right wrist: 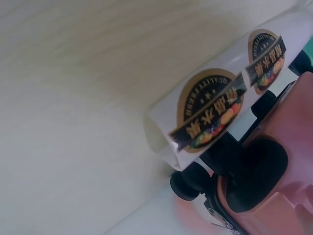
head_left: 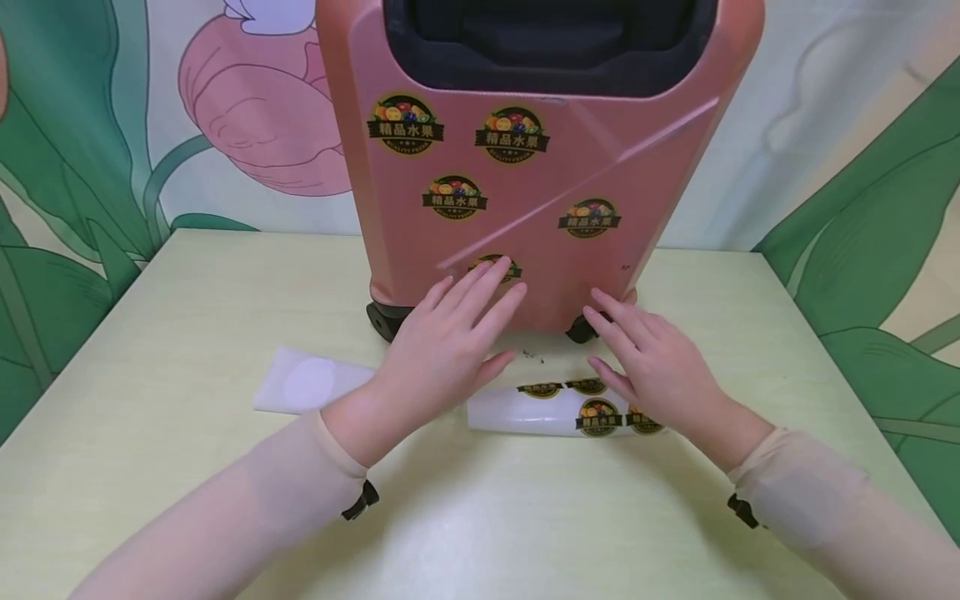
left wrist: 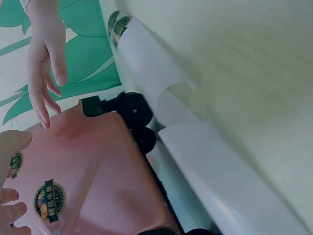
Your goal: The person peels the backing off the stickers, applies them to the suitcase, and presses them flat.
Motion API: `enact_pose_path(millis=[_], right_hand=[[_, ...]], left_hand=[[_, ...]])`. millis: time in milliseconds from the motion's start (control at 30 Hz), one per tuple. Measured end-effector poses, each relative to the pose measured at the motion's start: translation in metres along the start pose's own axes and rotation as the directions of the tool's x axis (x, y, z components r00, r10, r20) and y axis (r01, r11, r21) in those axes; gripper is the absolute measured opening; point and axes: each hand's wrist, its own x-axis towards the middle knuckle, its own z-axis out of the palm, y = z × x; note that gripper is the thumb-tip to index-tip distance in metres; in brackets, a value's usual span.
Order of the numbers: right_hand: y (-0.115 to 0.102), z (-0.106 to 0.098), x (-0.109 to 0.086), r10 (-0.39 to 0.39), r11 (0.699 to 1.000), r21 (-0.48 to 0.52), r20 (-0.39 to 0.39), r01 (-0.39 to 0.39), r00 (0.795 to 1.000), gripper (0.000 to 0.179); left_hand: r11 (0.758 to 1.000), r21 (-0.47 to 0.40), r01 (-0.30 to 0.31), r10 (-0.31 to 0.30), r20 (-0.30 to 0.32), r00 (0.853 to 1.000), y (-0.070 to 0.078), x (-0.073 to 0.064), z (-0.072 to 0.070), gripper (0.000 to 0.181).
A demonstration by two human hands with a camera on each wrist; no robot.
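A pink suitcase (head_left: 540, 183) stands upright on the table, with several round fruit stickers on its front. My left hand (head_left: 442, 342) reaches to the lowest sticker (head_left: 514, 271), its straight fingers overlapping and partly covering it. Near the suitcase's lower right corner is my right hand (head_left: 660, 358), fingers extended and holding nothing. Below the hands lies a curled sheet of stickers (head_left: 525, 412), seen close up in the right wrist view as a white roll (right wrist: 161, 115) bearing black-and-gold labels. Left-hand fingers (left wrist: 11, 211) show at the edge of the left wrist view.
A white backing sheet (head_left: 273, 383) lies left of the sticker sheet, partly behind the left forearm. Black wheels (head_left: 386, 321) support the suitcase. Small dark specks (head_left: 534, 357) dot the table (head_left: 150, 417). A wall covering (head_left: 262, 108) with painted leaves hangs behind.
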Motion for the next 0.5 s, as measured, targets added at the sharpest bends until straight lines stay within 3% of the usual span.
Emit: enact_pose_path(millis=[300, 500], right_hand=[[-0.004, 0.007, -0.007, 0.03, 0.999, 0.041, 0.131, -0.036, 0.991, 0.055], [-0.011, 0.012, -0.009, 0.074, 0.994, 0.062, 0.221, -0.09, 0.972, 0.052]], left_hand=[[0.998, -0.068, 0.0, 0.004, 0.05, 0.999, 0.003, -0.01, 0.011, 0.059], [0.994, -0.102, 0.026, -0.013, 0.126, 0.992, 0.005, -0.016, 0.019, 0.057]])
